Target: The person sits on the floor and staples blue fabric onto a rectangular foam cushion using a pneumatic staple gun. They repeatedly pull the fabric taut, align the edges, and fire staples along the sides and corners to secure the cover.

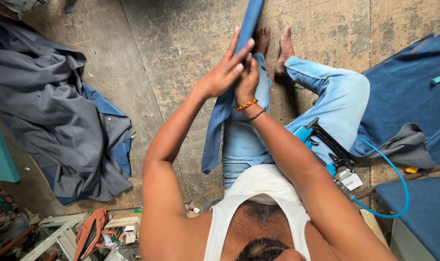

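Note:
I sit on a worn floor with my legs in light blue jeans point(341, 92) stretched out. A long strip of blue fabric point(220, 116) runs from beside my left thigh up past my feet to the top edge. My left hand point(224, 70) lies flat on the strip with fingers extended, pressing it. My right hand point(248, 79), with a beaded bracelet and a dark band on its wrist, grips the strip just beside the left hand. A blue and black pneumatic staple gun point(326, 147) rests against my right thigh.
A heap of grey and blue cloth point(60, 116) lies at left. More blue fabric point(408, 92) covers the floor at right, with a blue cushion point(423, 212) at lower right. A blue air hose point(399, 188) loops from the gun. Clutter and scraps point(104, 232) sit at lower left.

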`<state>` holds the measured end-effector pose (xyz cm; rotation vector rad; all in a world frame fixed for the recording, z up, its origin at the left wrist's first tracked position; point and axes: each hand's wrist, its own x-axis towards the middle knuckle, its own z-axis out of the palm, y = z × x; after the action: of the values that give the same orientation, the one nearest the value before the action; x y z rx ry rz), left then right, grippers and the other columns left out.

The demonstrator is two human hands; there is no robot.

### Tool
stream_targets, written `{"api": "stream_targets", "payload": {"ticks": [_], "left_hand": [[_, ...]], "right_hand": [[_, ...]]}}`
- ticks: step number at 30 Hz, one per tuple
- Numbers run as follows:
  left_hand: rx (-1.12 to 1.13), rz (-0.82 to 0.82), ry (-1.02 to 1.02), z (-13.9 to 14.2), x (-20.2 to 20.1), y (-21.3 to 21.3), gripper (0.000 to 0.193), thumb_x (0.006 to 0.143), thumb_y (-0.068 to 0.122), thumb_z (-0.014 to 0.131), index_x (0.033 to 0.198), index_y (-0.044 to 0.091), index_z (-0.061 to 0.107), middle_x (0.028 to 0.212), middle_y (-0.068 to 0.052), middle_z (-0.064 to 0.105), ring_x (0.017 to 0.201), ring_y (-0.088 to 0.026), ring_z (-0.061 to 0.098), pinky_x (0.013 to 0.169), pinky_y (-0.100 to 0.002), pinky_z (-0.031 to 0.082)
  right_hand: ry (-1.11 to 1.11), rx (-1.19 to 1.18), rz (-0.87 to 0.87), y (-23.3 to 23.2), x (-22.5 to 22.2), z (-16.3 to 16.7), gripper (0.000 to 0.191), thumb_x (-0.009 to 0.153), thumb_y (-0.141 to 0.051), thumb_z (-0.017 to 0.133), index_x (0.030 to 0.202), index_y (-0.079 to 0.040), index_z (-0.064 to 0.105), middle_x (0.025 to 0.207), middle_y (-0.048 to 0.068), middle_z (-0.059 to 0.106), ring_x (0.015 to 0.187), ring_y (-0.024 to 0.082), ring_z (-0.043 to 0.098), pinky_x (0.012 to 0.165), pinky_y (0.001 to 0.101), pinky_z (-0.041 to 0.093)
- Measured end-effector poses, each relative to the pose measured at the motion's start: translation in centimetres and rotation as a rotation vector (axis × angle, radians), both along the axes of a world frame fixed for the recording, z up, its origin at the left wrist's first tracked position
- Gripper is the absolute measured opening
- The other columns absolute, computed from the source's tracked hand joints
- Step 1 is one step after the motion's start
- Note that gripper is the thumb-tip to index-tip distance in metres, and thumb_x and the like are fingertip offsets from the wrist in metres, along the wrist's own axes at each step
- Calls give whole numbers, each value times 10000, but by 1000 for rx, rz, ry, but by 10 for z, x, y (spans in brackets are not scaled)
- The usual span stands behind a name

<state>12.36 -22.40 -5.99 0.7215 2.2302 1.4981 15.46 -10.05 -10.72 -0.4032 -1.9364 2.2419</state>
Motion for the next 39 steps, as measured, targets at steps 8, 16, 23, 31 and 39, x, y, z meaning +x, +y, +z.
{"api": "stream_targets", "payload": {"ticks": [8,16,23,31,39], "left_hand": [[281,179,-134,-42,-60,6,744,1144,542,260,1713,101,74,1805,-84,-19,1686,-246,-30,1387,-390,2],[269,162,-148,-44,-35,9,629,1180,399,243,1714,106,84,1808,-72,1,1691,-236,-45,1396,-372,2],[-19,116,11,9,-3,0,660,1136,223,439,1721,137,146,1795,-159,-19,1652,-322,45,1384,-424,136],[-553,332,129,44,19,19,727,996,59,592,1619,306,313,1667,-328,206,1072,-535,663,824,-500,605],[-683,345,215,35,18,6,818,944,-34,582,1631,309,298,1422,-319,485,927,-491,696,818,-509,597]], "right_hand": [[-157,87,13,-5,-7,2,491,1175,-407,405,1005,-1,621,814,12,575,763,97,507,706,283,482],[-150,169,-54,-12,-7,13,482,1105,-445,397,1121,-22,627,862,67,675,784,137,610,737,329,528],[-126,122,-27,-14,-3,-1,432,1123,-390,414,1106,-19,635,879,83,662,809,146,592,756,332,523],[-137,-355,193,-11,-21,0,271,1101,-242,478,1062,-22,632,882,29,657,767,89,586,665,264,509],[263,716,508,160,69,86,152,1051,-151,665,963,-50,593,882,155,577,776,369,575,680,459,469]]}}
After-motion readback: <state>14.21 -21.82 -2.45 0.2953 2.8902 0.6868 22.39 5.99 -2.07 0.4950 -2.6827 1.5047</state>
